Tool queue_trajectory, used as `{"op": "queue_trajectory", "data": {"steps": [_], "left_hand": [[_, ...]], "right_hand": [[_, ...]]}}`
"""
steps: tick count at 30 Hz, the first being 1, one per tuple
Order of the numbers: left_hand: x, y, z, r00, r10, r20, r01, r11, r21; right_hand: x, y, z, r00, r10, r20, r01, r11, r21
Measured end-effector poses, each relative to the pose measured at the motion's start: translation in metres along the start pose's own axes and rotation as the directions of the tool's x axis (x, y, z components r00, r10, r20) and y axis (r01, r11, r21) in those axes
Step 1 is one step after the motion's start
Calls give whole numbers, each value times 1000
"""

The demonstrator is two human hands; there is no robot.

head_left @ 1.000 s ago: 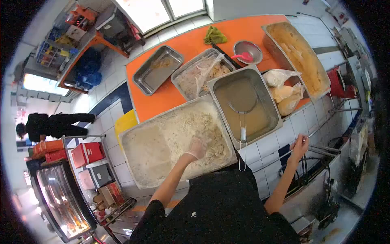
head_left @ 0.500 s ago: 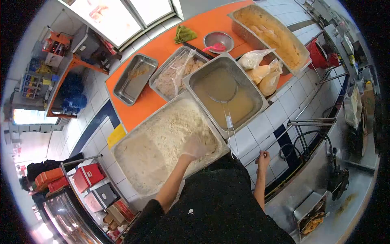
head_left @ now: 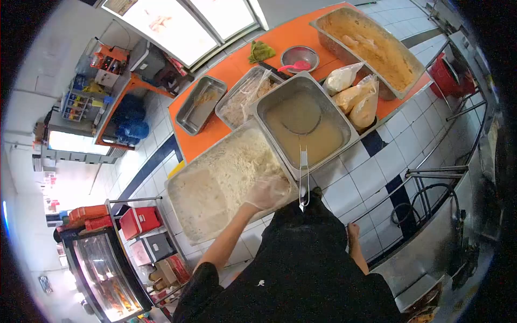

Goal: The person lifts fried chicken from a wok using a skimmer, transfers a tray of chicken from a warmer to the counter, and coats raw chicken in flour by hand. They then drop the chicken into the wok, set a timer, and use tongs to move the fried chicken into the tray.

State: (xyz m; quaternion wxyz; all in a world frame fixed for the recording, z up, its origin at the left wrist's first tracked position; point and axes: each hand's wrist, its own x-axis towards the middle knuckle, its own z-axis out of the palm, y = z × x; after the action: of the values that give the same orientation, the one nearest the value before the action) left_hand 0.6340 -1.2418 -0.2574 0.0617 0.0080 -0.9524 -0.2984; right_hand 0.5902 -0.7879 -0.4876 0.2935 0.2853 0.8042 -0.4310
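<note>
My left hand (head_left: 266, 192), in a clear plastic glove, reaches into a large metal tray of pale flour (head_left: 231, 159) at the corner nearest my body. Its fingertips are down among the clumped flour, and whatever they may hold cannot be made out. Beside that tray sits a deep pan of cloudy liquid (head_left: 329, 141). A round wire strainer (head_left: 304, 157) rests in the liquid, its handle hanging over the near rim. My right hand (head_left: 353, 230) hangs by my right side, bare and loosely closed, with nothing seen in it.
On the orange table (head_left: 188, 141) are a small metal tray (head_left: 200, 114), a tray with a plastic bag (head_left: 242, 102), a bowl with a pink scoop (head_left: 299, 58), a green cloth (head_left: 262, 51), filled bags (head_left: 363, 107) and a long orange-coated tray (head_left: 385, 56). Metal rails stand right.
The view has shifted, so the table appears further right. My left hand has moved toward the near corner of the flour tray. My right hand has drawn closer to my body.
</note>
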Motion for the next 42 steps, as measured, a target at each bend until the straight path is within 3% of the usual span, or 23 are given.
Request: {"op": "queue_trajectory", "data": {"steps": [1,2,4,6,7,8,9,11,14,15,17,18,20,22,23,28,32,34,35,37,39,40,42], "left_hand": [[1,4,8,999,24,47,-25,1000,11],[1,2,16,979,-176,102,155,971,181],[6,-14,19,921,-374,109,315,879,358],[-4,-37,8,755,-585,297,462,795,392],[-13,-45,9,750,-592,295,468,790,395],[-21,-53,10,836,-536,116,484,821,304],[-42,-74,19,808,-582,91,585,811,-5],[-82,-115,36,744,-667,39,534,558,-636],[-78,-40,-14,828,-556,69,470,622,-626],[-83,-36,-10,944,-331,3,323,921,-218],[-83,-33,-2,995,-89,51,75,968,239],[-76,-37,7,970,-241,22,224,929,295],[-60,-58,7,925,-380,-16,363,868,339],[-47,-86,-6,816,-576,54,554,805,211],[-47,-93,-12,824,-564,55,543,814,208],[-46,-93,-43,966,-249,-64,254,963,87],[-38,-94,-52,994,-32,-102,42,995,94],[-7,-78,-51,876,-472,-97,482,851,210],[-5,-77,-35,882,-462,-89,471,860,198],[-7,-67,0,734,-677,58,650,724,229],[-26,-45,9,961,-275,-41,268,876,401],[-35,-39,11,969,-245,-19,233,893,384],[-44,-42,10,972,232,44,-234,931,280]], "right_hand": [[-7,-4,-7,1000,-7,9,7,1000,-4],[-12,-10,-15,1000,-1,15,0,1000,29],[2,-19,-17,1000,-6,27,4,998,70],[41,10,-18,999,19,44,-24,995,102],[43,6,-19,998,20,51,-25,995,98],[48,0,-17,997,-18,70,4,979,202],[50,-8,-17,995,-53,82,26,952,306],[43,-29,-18,995,-28,91,-2,947,322],[37,-42,-14,995,0,98,-28,958,284],[39,-40,-10,996,21,92,-43,969,243],[48,-23,-2,990,21,136,-48,979,199],[52,-19,-1,984,27,176,-56,986,160],[42,-29,4,983,54,175,-80,986,146],[33,-35,6,982,83,170,-106,986,131],[31,-39,9,985,62,163,-85,987,138],[5,-40,15,996,-14,88,-8,968,250],[-18,-24,31,997,31,66,-45,971,235],[-24,-5,41,996,51,67,-67,966,251],[-21,19,51,997,54,48,-65,965,254],[-13,52,56,995,-92,44,90,995,43],[-73,15,61,1000,-14,-12,16,979,203],[-56,56,69,994,-82,-68,91,987,135],[-28,112,83,982,-87,-165,105,989,104]]}}
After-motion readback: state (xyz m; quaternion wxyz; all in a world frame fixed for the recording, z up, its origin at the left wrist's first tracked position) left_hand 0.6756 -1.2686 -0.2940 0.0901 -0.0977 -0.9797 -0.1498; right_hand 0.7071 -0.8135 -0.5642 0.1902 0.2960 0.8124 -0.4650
